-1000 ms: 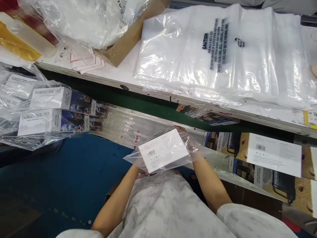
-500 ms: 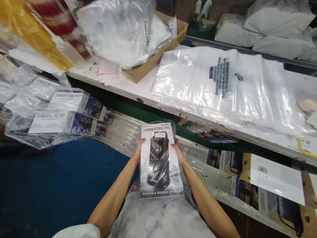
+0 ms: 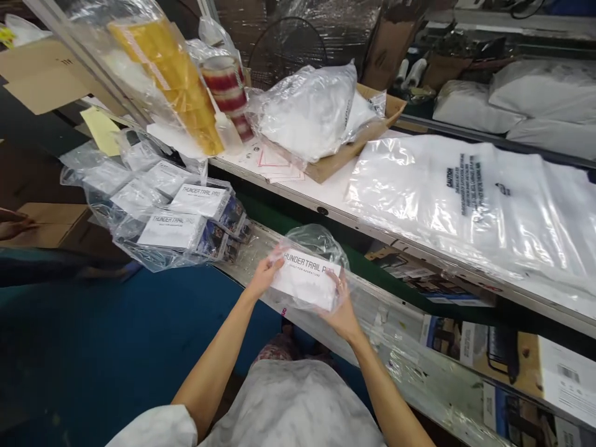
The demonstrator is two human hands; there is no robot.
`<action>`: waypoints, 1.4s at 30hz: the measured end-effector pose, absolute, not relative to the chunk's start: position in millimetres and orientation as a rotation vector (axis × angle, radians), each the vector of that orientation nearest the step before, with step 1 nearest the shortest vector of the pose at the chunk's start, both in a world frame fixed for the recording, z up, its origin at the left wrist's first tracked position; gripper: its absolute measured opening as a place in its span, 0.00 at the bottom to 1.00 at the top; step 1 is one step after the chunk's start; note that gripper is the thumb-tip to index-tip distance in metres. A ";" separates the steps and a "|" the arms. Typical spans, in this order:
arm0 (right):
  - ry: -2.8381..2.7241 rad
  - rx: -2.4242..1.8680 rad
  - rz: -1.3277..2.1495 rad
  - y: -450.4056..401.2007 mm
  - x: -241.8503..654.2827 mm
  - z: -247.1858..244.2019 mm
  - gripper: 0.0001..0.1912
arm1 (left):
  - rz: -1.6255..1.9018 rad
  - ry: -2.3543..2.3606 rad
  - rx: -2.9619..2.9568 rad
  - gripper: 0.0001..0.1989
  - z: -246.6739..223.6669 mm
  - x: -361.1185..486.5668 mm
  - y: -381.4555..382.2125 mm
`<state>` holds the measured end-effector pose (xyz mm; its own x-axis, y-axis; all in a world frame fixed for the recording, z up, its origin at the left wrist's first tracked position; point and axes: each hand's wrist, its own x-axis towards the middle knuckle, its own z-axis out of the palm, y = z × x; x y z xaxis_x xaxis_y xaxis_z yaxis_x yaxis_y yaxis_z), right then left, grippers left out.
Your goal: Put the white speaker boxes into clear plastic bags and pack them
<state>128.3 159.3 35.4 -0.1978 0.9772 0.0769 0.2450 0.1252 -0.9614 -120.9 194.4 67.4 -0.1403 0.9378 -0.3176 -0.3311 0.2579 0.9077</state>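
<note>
Wearing a pale shirt (image 3: 298,410), the person (image 3: 209,366) holds a white box (image 3: 302,282) between two bare hands, inside a clear bag (image 3: 321,239). The box is lettered along its upward face. The left hand (image 3: 266,272) is closed over its left end, thumb on top; the right hand (image 3: 342,307) grasps the right end, fingers spread along it. The box sits directly between the two, slightly slanted, its right end nearer, while the bag's loose part puffs up on the far side. Below is a low ledge (image 3: 386,354); whether the box touches it cannot be told.

At the right end of the ledge lie printed boxes (image 3: 503,354). To the left of the hands, well apart from them, more lettered boxes (image 3: 170,230) lie grouped in clear plastic.

Beyond the ledge runs a white table (image 3: 328,186). Flat clear bags (image 3: 410,186) cover its right part; left of them a tray (image 3: 386,121) holds a bulging plastic sack (image 3: 307,115). Farther left stand a bottle (image 3: 228,133), red tape (image 3: 226,87) and yellow tape (image 3: 181,105). At the far left, another person's hand (image 3: 12,226) is by a brown carton (image 3: 51,220). White packs (image 3: 544,90) are stacked far right.
</note>
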 end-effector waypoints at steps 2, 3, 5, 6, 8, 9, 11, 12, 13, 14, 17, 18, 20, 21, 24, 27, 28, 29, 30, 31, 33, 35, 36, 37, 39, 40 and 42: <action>-1.647 -1.268 1.067 157.0 122.2 38.1 0.26 | 1.312 1.291 0.733 0.16 66.2 -126.7 195.7; -1.654 -1.284 1.040 157.8 118.6 39.7 0.22 | 1.370 1.317 0.736 0.15 66.1 -130.2 197.8; -1.665 -1.297 0.973 164.3 108.9 42.1 0.21 | 1.515 1.386 0.657 0.18 67.2 -141.0 205.4; -1.682 -1.293 0.934 170.4 102.3 42.8 0.20 | 1.571 1.409 0.629 0.20 68.6 -149.0 211.0; -1.742 -1.255 0.870 188.5 84.5 43.8 0.17 | 1.645 1.442 0.661 0.21 73.8 -170.3 225.1; -1.771 -1.225 0.859 200.1 73.2 44.7 0.15 | 1.671 1.459 0.712 0.21 77.5 -183.1 233.4; -1.809 -1.177 0.882 225.9 45.0 49.0 0.15 | 1.719 1.480 0.822 0.21 87.3 -211.4 252.4; -1.814 -1.163 0.906 238.6 28.2 52.4 0.16 | 1.740 1.504 0.874 0.22 93.0 -226.4 262.8; -1.811 -1.156 0.927 250.2 9.7 56.4 0.16 | 1.756 1.540 0.915 0.22 99.1 -241.7 273.2; -1.800 -1.156 0.938 259.9 -10.1 60.5 0.16 | 1.769 1.579 0.941 0.22 105.3 -257.2 282.9; -1.772 -1.164 0.921 271.9 -69.0 69.6 0.15 | 1.791 1.708 1.089 0.14 122.5 -298.4 300.1; -1.771 -1.166 0.919 269.7 -84.7 70.3 0.14 | 1.790 1.744 1.171 0.11 127.1 -307.7 299.2; -1.776 -1.164 0.943 258.0 -103.4 66.8 0.14 | 1.752 1.824 1.372 0.17 134.0 -315.6 285.6; -1.770 -1.162 0.960 249.9 -105.2 62.5 0.19 | 1.709 1.867 1.469 0.18 135.7 -314.3 273.7; -1.709 -1.194 0.983 223.7 -82.3 39.2 0.30 | 1.613 1.995 1.616 0.13 129.3 -297.6 230.0; -1.557 -1.322 0.967 200.5 -27.8 10.5 0.30 | 1.611 1.928 1.533 0.09 108.4 -268.7 200.9; -1.472 -1.374 0.950 193.2 -5.0 3.2 0.28 | 1.543 1.829 1.501 0.09 102.1 -254.5 197.8; -1.379 -1.424 0.933 185.9 19.1 -2.1 0.26 | 1.447 1.721 1.484 0.09 97.6 -237.3 197.8; -1.282 -1.469 0.924 178.5 43.9 -5.4 0.24 | 1.335 1.603 1.483 0.10 95.4 -217.2 200.8; -1.190 -1.512 0.923 171.1 68.7 -6.9 0.20 | 1.224 1.486 1.494 0.11 95.5 -194.8 206.0; -1.043 -1.597 0.923 156.4 115.8 -6.2 0.16 | 1.025 1.283 1.544 0.12 102.3 -146.5 221.9; -0.924 -1.675 0.888 142.1 157.2 -3.6 0.17 | 0.929 1.119 1.633 0.12 116.2 -99.9 242.3; -0.865 -1.705 0.850 135.2 175.8 -2.1 0.18 | 0.943 1.063 1.688 0.12 125.6 -78.8 253.5; -0.804 -1.725 0.805 128.5 193.3 -0.7 0.19 | 1.000 1.021 1.746 0.12 136.4 -59.4 264.9; -0.690 -1.738 0.725 115.6 226.3 1.5 0.22 | 1.166 0.971 1.848 0.12 160.6 -25.2 287.0; -0.640 -1.738 0.695 109.5 241.9 1.8 0.23 | 1.200 0.946 1.890 0.13 172.3 -9.6 296.8; -0.554 -1.735 0.691 98.8 270.5 -0.8 0.25 | 1.037 0.841 1.955 0.18 189.0 20.1 311.0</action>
